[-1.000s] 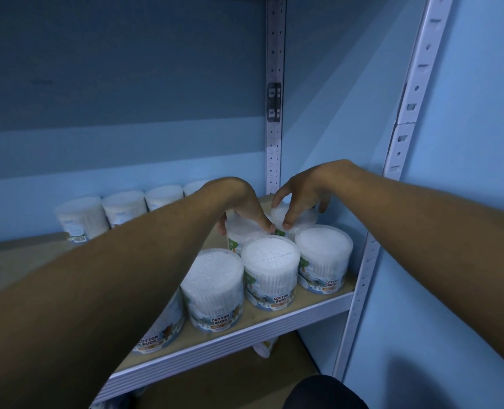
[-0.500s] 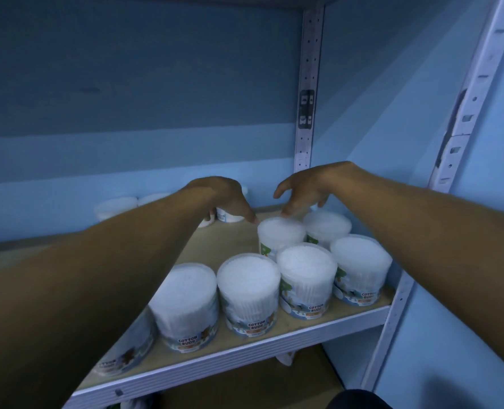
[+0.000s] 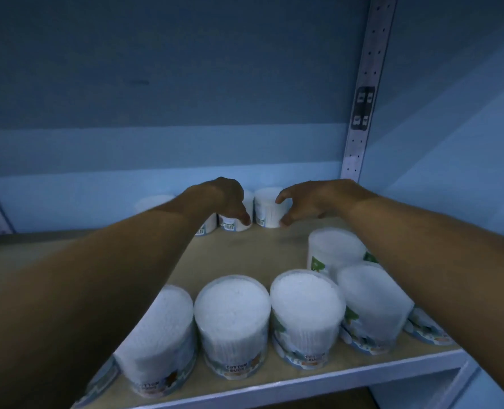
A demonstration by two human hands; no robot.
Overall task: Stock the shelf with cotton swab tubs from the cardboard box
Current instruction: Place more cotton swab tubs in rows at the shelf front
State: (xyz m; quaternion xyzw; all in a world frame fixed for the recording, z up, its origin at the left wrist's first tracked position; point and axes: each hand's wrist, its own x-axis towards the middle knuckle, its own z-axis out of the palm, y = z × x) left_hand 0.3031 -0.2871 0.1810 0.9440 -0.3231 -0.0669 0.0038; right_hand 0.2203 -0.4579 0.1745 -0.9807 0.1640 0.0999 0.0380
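Head view is showing both arms reaching deep over the wooden shelf board [image 3: 245, 255] toward the back row of cotton swab tubs. The left hand [image 3: 224, 199] is hanging with fingers curled downward, released and gripping nothing, in front of a back-row tub [image 3: 233, 224] that it partly hides. The right hand [image 3: 312, 202] is spreading into an open claw, also holding nothing, thumb and forefinger bracketing the rightmost back tub [image 3: 267, 209], which is sitting at its nine o'clock, just beside the fingertips; whether they touch it I cannot tell. To do this step well, I judge each hand should be closing on a tub's side wall, low down, and sliding it squarely without tipping its neighbours. The front-row tubs [image 3: 233, 320] are standing near the shelf lip at six o'clock, under both forearms, so elbows should be staying high.
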